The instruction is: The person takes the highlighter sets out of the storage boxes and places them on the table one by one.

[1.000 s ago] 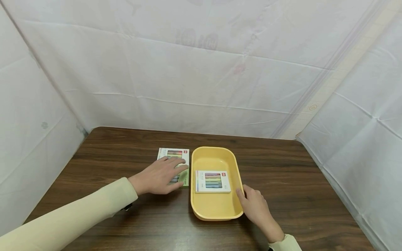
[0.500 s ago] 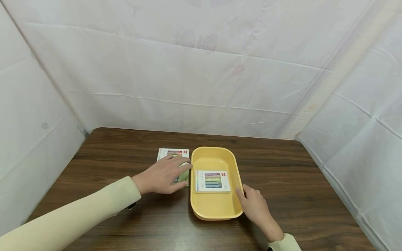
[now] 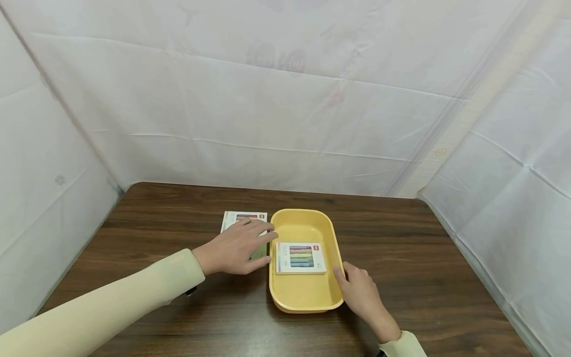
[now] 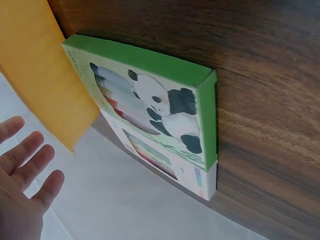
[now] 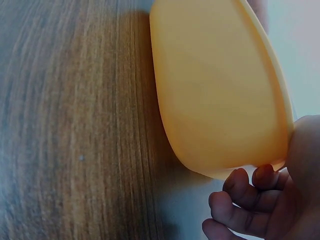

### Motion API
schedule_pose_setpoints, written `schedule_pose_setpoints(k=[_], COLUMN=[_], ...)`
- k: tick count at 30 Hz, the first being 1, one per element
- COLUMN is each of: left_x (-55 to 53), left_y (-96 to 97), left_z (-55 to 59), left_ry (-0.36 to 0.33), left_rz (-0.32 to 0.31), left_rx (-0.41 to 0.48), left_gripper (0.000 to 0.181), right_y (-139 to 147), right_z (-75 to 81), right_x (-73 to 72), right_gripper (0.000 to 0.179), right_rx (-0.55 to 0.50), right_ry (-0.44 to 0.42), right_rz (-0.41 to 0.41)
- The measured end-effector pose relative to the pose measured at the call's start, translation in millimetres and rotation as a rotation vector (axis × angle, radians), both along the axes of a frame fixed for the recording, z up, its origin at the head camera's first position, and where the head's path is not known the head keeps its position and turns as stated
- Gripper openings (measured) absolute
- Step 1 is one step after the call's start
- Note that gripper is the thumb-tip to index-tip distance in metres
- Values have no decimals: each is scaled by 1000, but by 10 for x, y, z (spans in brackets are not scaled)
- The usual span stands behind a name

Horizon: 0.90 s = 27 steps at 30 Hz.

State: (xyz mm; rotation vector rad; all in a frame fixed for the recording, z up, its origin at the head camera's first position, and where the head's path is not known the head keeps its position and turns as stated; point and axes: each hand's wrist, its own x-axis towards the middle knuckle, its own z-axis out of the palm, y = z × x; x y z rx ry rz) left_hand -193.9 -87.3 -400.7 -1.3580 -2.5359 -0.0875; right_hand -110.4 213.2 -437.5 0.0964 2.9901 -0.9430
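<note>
A yellow plastic tub point(image 3: 308, 295) stands on the table, with a white box of coloured pens point(image 3: 283, 259) lying flat inside. My right hand point(image 3: 362, 292) grips the tub's right rim, thumb over the inside and fingers outside against the wall point(image 5: 215, 100). To the left of the tub lie a green box with a panda picture point(image 4: 170, 112) and a white pen box point(image 4: 187, 180) just beyond it, both with windows showing pens. My left hand point(image 3: 238, 248) hovers over them with fingers spread, holding nothing, its fingertips overlapping the tub's left rim in the head view. It hides much of the green box.
The dark wooden table point(image 3: 424, 258) spreads out on both sides of the tub. White sheeting point(image 3: 285, 109) hangs behind its far edge and along the left and right.
My left hand has shifted a little to the right, from over the boxes to the tub's left rim. The right hand keeps its hold on the tub.
</note>
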Motion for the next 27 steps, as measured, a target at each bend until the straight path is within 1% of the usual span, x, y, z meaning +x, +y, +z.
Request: schedule_pose_setpoints(k=[13,15,20,22,24,27], left_x=[-64,-64,-45,-39,-36,-38], left_y=[128,163,241,264,283,306], left_z=[0,5,16,19,18,11], left_ry=[-7,-22,-90,-101,-98,-76], left_rz=[-34,-36,-25,-24,-31,-45], left_rx=[-21,-35,-75,-84,-85,-90], left_gripper=[49,50,54,55,54,54], right_y=[-47,-53,-72,-85,-99,-120], right_z=[-29,-28,-26,-28,-32,-34], right_x=[-7,-4,17,27,34,43], right_gripper=[23,23,24,24,24,23], right_rx=[2,3,-2,-5,-10,-18], right_ry=[16,23,28,27,26,25], right_rz=[-29,-31,-32,-32,-34,-35])
